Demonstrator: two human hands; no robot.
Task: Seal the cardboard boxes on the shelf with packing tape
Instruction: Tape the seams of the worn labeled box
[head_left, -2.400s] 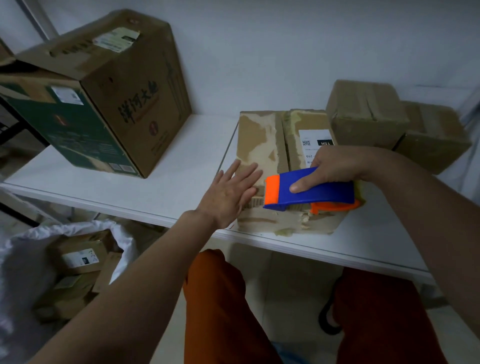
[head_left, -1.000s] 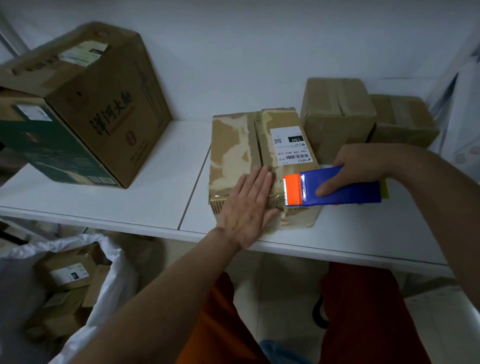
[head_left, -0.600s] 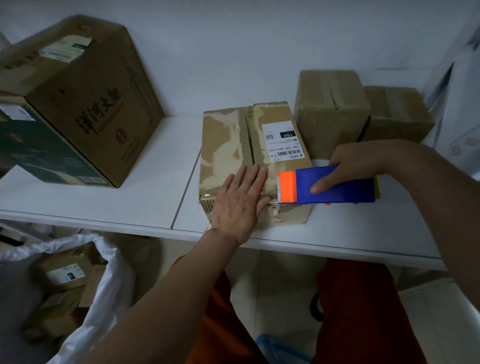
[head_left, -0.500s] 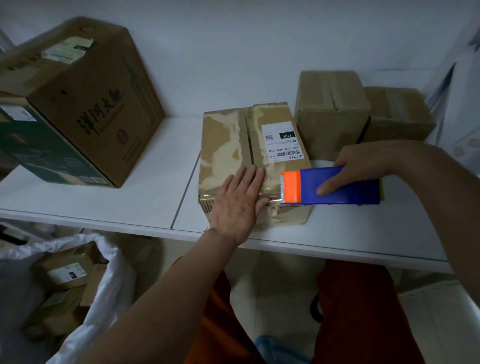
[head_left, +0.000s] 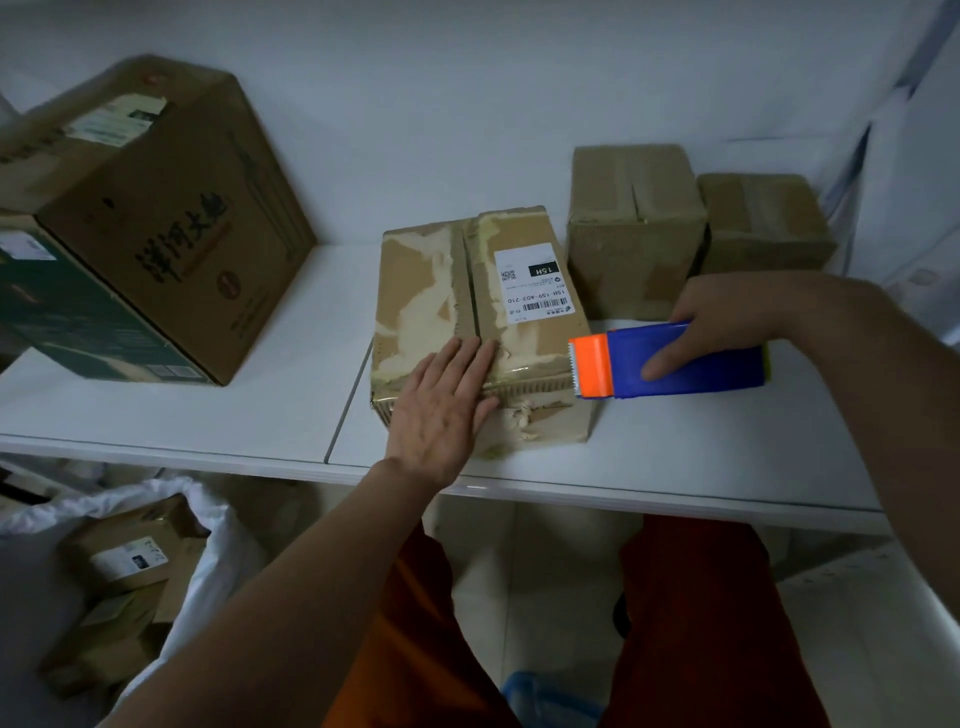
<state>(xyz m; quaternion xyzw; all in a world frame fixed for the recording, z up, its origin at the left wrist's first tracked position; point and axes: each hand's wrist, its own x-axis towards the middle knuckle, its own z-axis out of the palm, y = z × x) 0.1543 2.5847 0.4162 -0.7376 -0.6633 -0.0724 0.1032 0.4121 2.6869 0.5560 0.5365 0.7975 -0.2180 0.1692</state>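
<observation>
covering box (head_left: 519, 332) front edge, left hand (head_left: 441, 410)

Tape dispenser (head_left: 685, 361): blue body, orange front end, thin yellow edge at rear

Middle box (head_left: 467, 312): tan cardboard, pale cream patches of torn paper; white label (head_left: 535, 283) with black print, barcode and black block

Large box (head_left: 171, 218) at left: brown, dark printed characters, red-brown round mark; adjoining face dark green

Two small boxes (head_left: 634, 228) at back: plain dull brown

Shelf (head_left: 208, 415): white

Trousers (head_left: 691, 623): orange-red

Sack (head_left: 208, 551) below: white
</observation>
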